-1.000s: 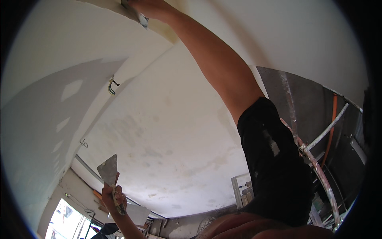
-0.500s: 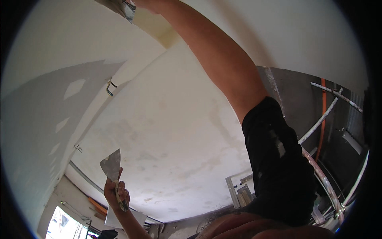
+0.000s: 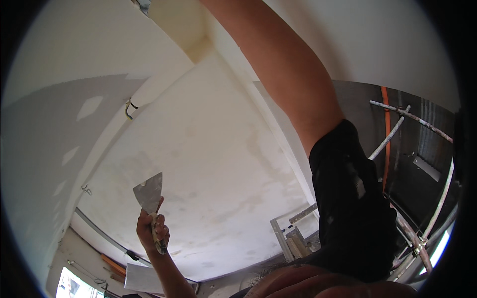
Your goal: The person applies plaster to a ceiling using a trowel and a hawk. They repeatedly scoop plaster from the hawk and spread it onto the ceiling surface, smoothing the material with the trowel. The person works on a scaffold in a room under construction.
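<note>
My left hand (image 3: 153,231) is raised at lower left, fingers wrapped round the handle of a putty knife (image 3: 148,192). Its wide, flat metal blade points upward and has a few smears on it. My right arm (image 3: 283,64), in a black short sleeve (image 3: 348,198) with pale smudges, stretches up past the top edge, so the right hand is out of the picture. A small part of a metallic-looking thing (image 3: 142,7) shows at the top edge, beside a yellowish recess (image 3: 181,30) in the ceiling. What it is I cannot make out.
A large, patchy white surface (image 3: 208,144) fills the middle. Loose wires (image 3: 130,108) poke out along a beam at left. Paint-spattered scaffold poles (image 3: 390,136) and an orange pipe (image 3: 387,139) stand at right. A bright window opening (image 3: 74,284) lies at lower left.
My right hand has gone out of view past the top edge. The left hand with the putty knife sits slightly higher and further right. The view has shifted a little.
</note>
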Tool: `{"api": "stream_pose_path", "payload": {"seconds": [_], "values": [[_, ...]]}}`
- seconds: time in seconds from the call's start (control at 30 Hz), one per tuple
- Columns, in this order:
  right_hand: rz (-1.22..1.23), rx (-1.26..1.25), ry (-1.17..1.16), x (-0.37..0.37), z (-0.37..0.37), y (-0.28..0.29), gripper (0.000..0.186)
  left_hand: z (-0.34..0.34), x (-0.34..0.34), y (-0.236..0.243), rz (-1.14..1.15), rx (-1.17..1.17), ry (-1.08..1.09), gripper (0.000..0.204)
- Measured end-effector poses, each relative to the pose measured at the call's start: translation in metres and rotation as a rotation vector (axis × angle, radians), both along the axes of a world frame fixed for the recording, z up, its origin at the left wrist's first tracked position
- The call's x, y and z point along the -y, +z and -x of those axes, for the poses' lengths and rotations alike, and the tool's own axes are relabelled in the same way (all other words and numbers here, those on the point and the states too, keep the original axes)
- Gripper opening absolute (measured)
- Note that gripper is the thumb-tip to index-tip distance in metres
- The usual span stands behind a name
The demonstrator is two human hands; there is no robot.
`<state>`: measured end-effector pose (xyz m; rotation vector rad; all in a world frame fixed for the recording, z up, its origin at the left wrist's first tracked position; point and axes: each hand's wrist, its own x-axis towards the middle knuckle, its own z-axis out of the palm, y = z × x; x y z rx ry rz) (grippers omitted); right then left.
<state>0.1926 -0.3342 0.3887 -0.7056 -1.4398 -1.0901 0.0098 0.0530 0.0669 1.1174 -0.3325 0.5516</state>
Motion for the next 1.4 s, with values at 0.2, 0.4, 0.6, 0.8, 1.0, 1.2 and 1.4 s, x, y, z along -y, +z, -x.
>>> {"api": "stream_pose_path", "payload": {"seconds": [0.2,0.4,0.6,0.8,1.0,1.2,1.4], "values": [[-0.025,-0.039,-0.02,0.018,0.02,0.005,0.033,-0.045,0.052,0.008,-0.041,-0.018,-0.234,0.064],[-0.037,0.099,0.128,0.031,0.029,0.003,0.034,-0.075,0.117,0.027,-0.004,-0.001,-0.388,0.064],[-0.154,-0.003,0.246,0.053,0.01,-0.079,0.034,-0.08,0.143,0.025,0.018,0.016,-0.636,0.059],[-0.151,-0.459,0.531,0.004,-0.043,-0.231,0.042,-0.087,0.156,-0.006,0.174,-0.099,-0.821,0.057],[0.118,-0.307,0.906,-0.041,-0.095,-0.331,0.04,-0.112,0.16,-0.022,0.194,-0.122,-0.896,0.058],[0.359,-0.183,0.871,-0.054,-0.142,-0.364,0.026,-0.126,0.155,-0.023,0.177,-0.154,-0.841,0.061],[0.456,-0.221,0.701,-0.078,-0.173,-0.368,0.023,-0.123,0.156,-0.013,0.109,-0.198,-0.486,0.062]]}}
